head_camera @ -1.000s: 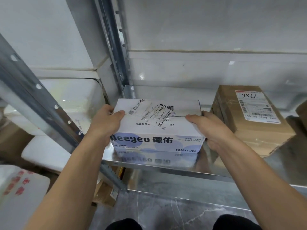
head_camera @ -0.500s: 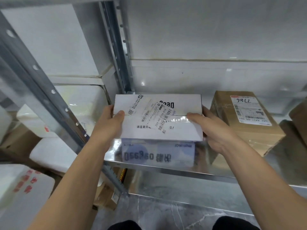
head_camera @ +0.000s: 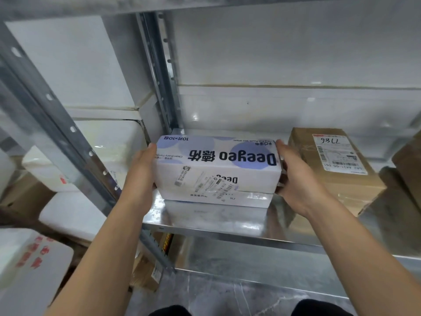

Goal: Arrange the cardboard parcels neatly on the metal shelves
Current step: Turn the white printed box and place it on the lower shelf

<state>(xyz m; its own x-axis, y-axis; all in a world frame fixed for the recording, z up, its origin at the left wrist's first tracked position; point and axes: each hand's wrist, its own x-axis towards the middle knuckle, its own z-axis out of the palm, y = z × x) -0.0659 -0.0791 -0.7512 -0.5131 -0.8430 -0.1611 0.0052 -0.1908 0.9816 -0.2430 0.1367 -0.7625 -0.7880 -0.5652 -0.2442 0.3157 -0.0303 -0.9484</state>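
While left hand [head_camera: 141, 179] and right hand [head_camera: 296, 176] curl fingers round ends of white parcel [head_camera: 216, 165], tilted between them over metal shelf [head_camera: 205, 220]: grip may slip; brown parcel [head_camera: 337, 169] just beside right fingers risks knock.

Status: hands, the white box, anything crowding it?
Left hand and right hand gripping the white box by its ends. Printed face up, over the metal shelf. Brown parcel close beside the right hand.

Left hand [head_camera: 141, 176] and right hand [head_camera: 298, 179] grip opposite ends of the white Deeyeo box [head_camera: 216, 165] — brown parcel [head_camera: 337, 169] beside it
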